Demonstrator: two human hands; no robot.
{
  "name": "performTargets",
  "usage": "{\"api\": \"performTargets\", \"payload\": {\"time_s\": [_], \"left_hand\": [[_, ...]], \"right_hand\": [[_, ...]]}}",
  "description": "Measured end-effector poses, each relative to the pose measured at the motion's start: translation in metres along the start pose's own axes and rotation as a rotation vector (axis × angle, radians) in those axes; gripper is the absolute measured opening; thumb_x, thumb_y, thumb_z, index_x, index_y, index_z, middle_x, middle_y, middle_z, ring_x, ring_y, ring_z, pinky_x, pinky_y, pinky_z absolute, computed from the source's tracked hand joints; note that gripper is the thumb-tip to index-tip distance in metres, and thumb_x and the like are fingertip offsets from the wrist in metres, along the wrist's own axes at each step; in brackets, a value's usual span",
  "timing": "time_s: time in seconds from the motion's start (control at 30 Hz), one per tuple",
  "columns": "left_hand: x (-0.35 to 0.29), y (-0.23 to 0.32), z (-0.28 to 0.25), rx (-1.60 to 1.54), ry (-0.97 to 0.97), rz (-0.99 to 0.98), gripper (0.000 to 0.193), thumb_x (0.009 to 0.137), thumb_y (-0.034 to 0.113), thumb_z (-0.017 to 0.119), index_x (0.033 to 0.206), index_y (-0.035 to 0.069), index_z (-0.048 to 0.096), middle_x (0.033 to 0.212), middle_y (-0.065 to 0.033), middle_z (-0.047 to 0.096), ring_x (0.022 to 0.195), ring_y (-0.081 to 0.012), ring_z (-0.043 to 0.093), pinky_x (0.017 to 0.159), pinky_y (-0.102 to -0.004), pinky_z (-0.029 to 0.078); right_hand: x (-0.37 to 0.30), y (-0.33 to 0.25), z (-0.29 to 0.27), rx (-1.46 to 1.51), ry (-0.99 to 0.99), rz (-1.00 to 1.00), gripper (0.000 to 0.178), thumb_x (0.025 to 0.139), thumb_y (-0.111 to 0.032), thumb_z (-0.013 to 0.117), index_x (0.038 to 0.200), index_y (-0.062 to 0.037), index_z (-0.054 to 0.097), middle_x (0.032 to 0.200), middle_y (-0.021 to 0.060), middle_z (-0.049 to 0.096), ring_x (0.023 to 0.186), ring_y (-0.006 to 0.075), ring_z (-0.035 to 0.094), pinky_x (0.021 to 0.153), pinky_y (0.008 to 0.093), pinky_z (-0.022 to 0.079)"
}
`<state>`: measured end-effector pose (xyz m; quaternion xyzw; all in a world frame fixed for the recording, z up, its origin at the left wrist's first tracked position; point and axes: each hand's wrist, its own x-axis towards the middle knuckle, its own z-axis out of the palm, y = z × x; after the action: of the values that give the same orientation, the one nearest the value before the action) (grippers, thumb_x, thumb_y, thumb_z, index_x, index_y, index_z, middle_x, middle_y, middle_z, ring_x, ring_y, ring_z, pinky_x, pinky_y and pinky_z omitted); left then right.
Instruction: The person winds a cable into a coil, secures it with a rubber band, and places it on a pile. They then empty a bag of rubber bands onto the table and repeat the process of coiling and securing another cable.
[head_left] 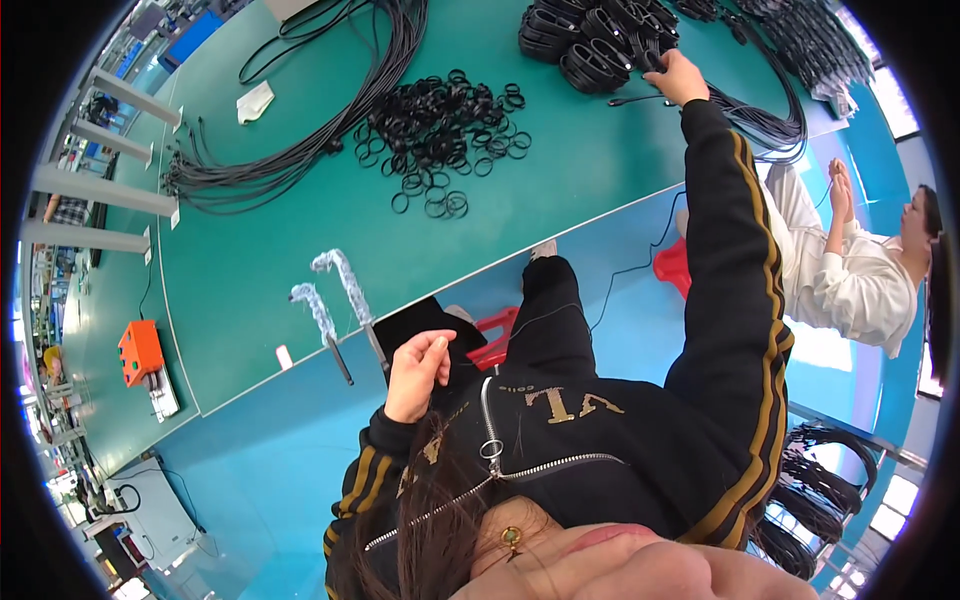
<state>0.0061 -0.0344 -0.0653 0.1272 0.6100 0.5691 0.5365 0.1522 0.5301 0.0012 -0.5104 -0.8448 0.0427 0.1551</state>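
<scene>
My right hand (680, 80) reaches to the far right of the table, its fingers closed on a black cable at the edge of a pile of coiled black cables (597, 66). A loose cable end with a connector (617, 102) lies just beside that hand. My left hand (417, 374) is held near my body, in front of the table's near edge, with its fingers curled and pressed together. What they hold, if anything, I cannot make out. Two dark rods with hooked ends wrapped in clear film (345, 285) are next to the left hand, at the table edge.
On the green table (270, 240) lie a heap of black rings (430, 130), a long bundle of black cables (300, 150) and a crumpled white piece (255, 102). An orange box (140, 352) stands at the left. A co-worker in white (850, 270) sits to the right, near a red stool (673, 268).
</scene>
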Motion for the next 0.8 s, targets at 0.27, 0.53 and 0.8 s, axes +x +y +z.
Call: {"api": "performTargets", "payload": {"time_s": [0.27, 0.53, 0.8], "left_hand": [[0.017, -0.001, 0.015, 0.018, -0.056, -0.082, 0.023, 0.096, 0.017, 0.052, 0.107, -0.002, 0.06, 0.068, 0.0014, 0.052, 0.057, -0.0056, 0.049, 0.049, -0.0195, 0.041], [0.014, -0.004, 0.016, 0.058, -0.014, -0.088, 0.022, 0.096, 0.017, 0.052, 0.107, -0.001, 0.061, 0.068, 0.0004, 0.052, 0.055, -0.0065, 0.048, 0.05, -0.0198, 0.042], [0.005, -0.011, 0.015, 0.034, 0.006, -0.107, 0.022, 0.096, 0.017, 0.052, 0.107, 0.0, 0.061, 0.068, 0.0005, 0.053, 0.055, -0.0067, 0.048, 0.05, -0.0198, 0.042]], "right_hand": [[0.02, 0.017, 0.038, -0.021, 0.012, -0.01, 0.044, 0.072, -0.031, 0.075, 0.103, -0.0038, 0.059, 0.097, 0.0137, 0.065, 0.094, 0.0319, 0.061, 0.081, 0.0382, 0.048], [0.011, 0.002, 0.041, 0.144, 0.299, -0.121, 0.032, 0.079, -0.026, 0.069, 0.103, -0.005, 0.063, 0.097, 0.0139, 0.067, 0.092, 0.0295, 0.064, 0.079, 0.0361, 0.05], [0.02, 0.007, 0.053, 0.289, 0.184, -0.108, 0.024, 0.083, -0.025, 0.063, 0.097, -0.0051, 0.067, 0.089, 0.0148, 0.068, 0.084, 0.032, 0.065, 0.077, 0.0382, 0.05]]}}
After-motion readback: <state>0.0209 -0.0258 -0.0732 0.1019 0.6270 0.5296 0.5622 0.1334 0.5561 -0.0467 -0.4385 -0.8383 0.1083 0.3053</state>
